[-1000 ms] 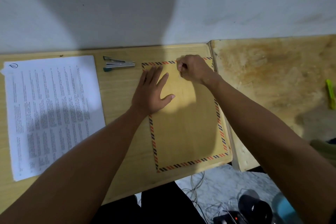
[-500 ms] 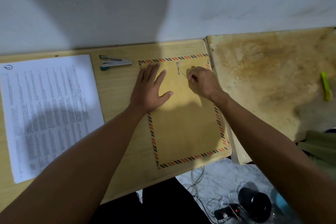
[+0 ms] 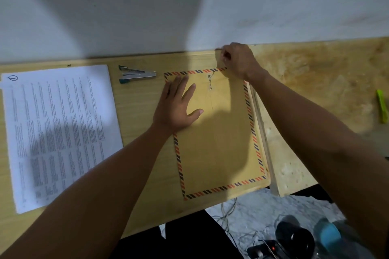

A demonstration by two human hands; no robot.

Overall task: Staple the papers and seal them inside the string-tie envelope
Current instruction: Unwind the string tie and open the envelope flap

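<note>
The right hand [image 3: 239,60] is sitting at about one o'clock from the envelope [image 3: 219,139], just past its top right corner, fingers curled and pinching the thin string [image 3: 211,82]; the string is running from the two small buttons near the envelope's top edge up toward those fingertips. The left hand [image 3: 179,107] is lying flat with fingers spread, pressing on the envelope's upper left part at roughly ten o'clock from its centre, gripping nothing. The envelope, tan with a red and dark striped border, is lying flat on the wooden table [image 3: 139,128]; the stapler [image 3: 136,74] is lying just beyond its top left corner at eleven o'clock, apart from it; the printed papers [image 3: 59,132] are lying well off at nine o'clock, outside the envelope. A green marker [image 3: 382,105] is lying at three o'clock on the adjoining worn surface [image 3: 315,82].
</note>
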